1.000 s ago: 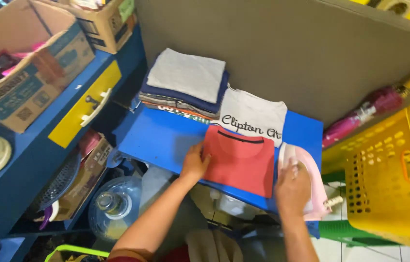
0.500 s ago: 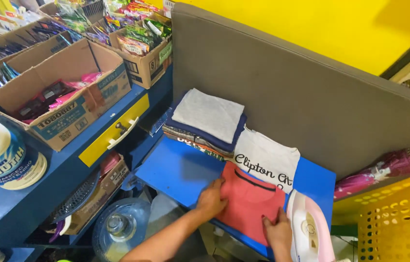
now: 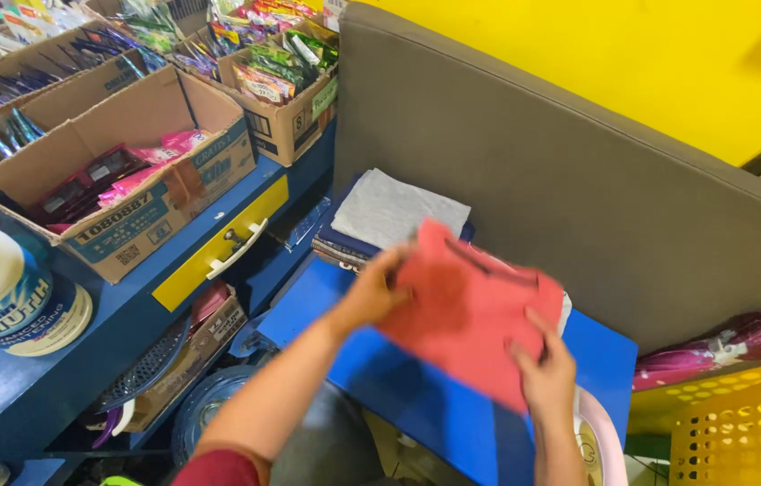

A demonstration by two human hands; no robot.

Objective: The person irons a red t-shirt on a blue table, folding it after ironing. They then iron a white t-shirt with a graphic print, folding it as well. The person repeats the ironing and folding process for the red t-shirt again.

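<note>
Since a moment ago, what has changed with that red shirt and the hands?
The folded red shirt has been lifted off the blue table; it lay flat there before. The left hand and right hand now grip its edges and carry it toward the stack of folded clothes. The stack and the iron stayed put.

A blue worktop carries a stack of folded clothes at its far left and a pink iron at its near right edge.
</note>
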